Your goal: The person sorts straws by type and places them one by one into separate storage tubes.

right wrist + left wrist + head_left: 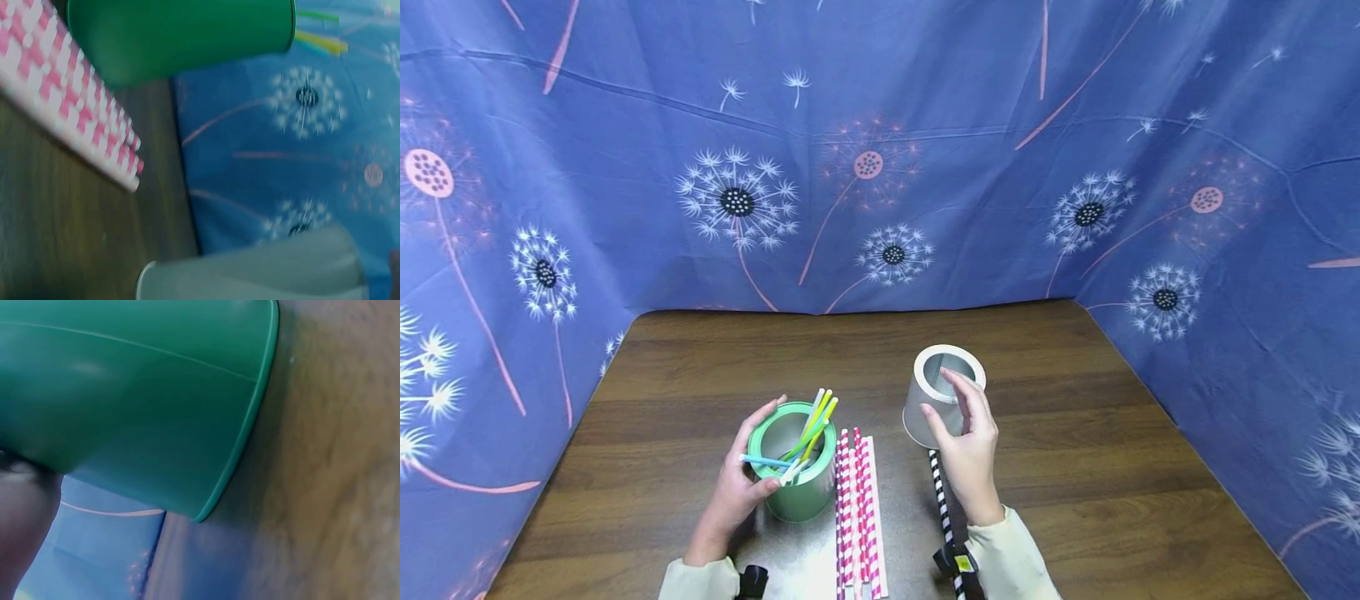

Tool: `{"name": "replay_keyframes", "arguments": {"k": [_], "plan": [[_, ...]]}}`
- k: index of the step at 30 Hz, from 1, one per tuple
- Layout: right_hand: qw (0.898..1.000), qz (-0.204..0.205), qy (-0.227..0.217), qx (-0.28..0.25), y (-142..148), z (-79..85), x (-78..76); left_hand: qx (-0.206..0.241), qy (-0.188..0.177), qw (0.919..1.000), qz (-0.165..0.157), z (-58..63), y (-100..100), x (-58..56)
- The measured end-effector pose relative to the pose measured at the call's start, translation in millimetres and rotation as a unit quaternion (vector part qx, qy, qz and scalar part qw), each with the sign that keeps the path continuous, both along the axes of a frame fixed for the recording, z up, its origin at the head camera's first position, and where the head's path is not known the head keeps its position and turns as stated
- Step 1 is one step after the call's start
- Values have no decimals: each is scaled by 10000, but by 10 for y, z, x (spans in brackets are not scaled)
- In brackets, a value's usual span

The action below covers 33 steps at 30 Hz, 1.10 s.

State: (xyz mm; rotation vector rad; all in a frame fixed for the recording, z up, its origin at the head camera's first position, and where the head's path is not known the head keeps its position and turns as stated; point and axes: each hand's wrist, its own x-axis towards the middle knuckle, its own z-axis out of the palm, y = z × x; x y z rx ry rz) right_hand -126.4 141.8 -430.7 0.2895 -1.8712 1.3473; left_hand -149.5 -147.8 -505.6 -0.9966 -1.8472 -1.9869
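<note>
A green metal bucket [801, 504] stands at the left of the table, with several white, yellow, green and blue straws [815, 429] leaning in it. My left hand [737, 487] grips it from the left, thumb at the near rim and fingers round the far side. In the left wrist view the wall of the green bucket [156, 412] fills much of the picture. A grey-white bucket [919, 421] stands to the right, its inside showing no straws. My right hand [972, 458] is in front of it, thumb and fingers spread apart, holding nothing, fingertips overlapping its rim.
Several pink-and-white striped straws [859, 517] lie side by side right of the green bucket. Black-and-white striped straws [941, 492] lie by my right wrist, partly hidden by it. A blue dandelion-print cloth [820, 242] hangs behind the brown wooden table [1075, 467].
</note>
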Motion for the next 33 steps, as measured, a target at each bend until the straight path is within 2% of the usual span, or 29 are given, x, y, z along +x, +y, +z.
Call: {"name": "replay_keyframes", "arguments": {"k": [6, 9, 13, 19, 25, 28, 33], "plan": [[9916, -569, -1112, 334, 222, -90, -60, -68, 98, 9999, -8, -8, -7, -9], [9846, -555, -1640, 238, 302, -101, -92, -141, 4, 9999, -19, -34, -20, 5], [9764, -425, -2102, 238, 385, -123, -154, -193, -119, 9997, -51, -69, -45, 37], [9719, -352, -2326, 108, 463, -154, -226, -80, -208, 9992, -320, -57, -62, 72], [9691, -417, -2429, -4, 497, -177, -264, 308, 91, 9977, -599, 27, -86, 132], [9681, -403, -2472, -67, 507, -198, -277, 468, 218, 9971, -557, 102, -114, 185], [9680, -349, -2482, -95, 503, -197, -290, 1026, 451, 9935, -203, 236, -161, 283]]}}
